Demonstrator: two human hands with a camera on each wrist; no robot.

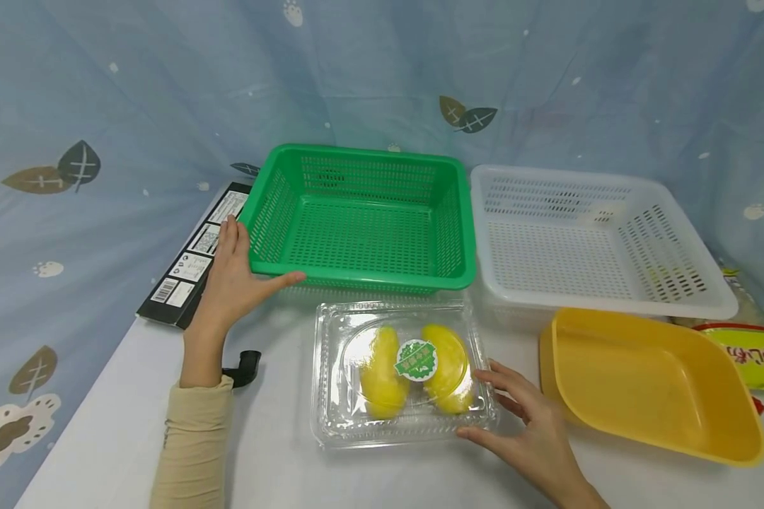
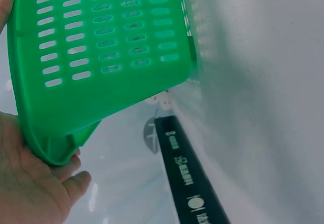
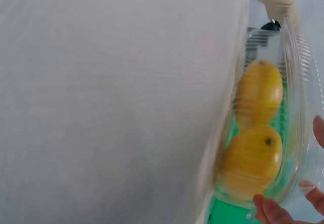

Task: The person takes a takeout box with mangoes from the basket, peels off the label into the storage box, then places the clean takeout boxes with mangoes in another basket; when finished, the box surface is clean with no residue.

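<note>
At the back of the table stands a green plastic basket (image 1: pixel 363 281) with slotted walls. My left hand (image 1: pixel 229 293) touches its near left corner, fingers straight along the side and thumb out over the front rim. In front of the basket, a clear clamshell box (image 1: pixel 331 339) with a green and white label holds two yellow fruits (image 3: pixel 252 158), which look like mangoes. My right hand (image 1: pixel 531 428) is at the box's near right corner, thumb and fingers apart with fingertips at its edge.
A white basket (image 1: pixel 611 305) stands to the right, with a yellow basin (image 1: pixel 643 382) before it and a plastic food bag (image 1: pixel 754 353) behind. Left of the green basket lies a flat black box (image 1: pixel 191 265). A small black bent piece (image 1: pixel 248 367) lies by the left wrist.
</note>
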